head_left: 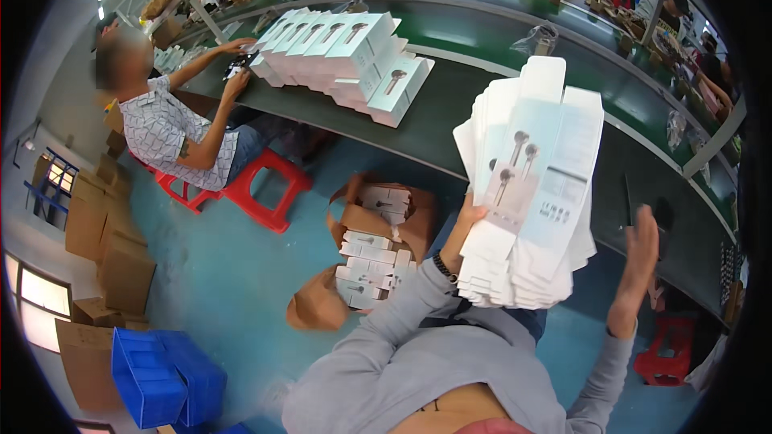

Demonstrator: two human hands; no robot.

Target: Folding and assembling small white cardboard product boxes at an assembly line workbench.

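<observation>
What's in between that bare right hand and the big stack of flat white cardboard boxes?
Nothing: the head view shows an open gap between the right hand and the stack of boxes.

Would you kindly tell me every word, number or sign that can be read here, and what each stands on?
Nothing is clear enough to quote.
Flat white cartons in the left hand: fine print and small symbols, too small to read.
White boxes on the dark bench: pictures show, but any lettering is too small.
White packaging in the brown carton: any print too small and blurred.
</observation>
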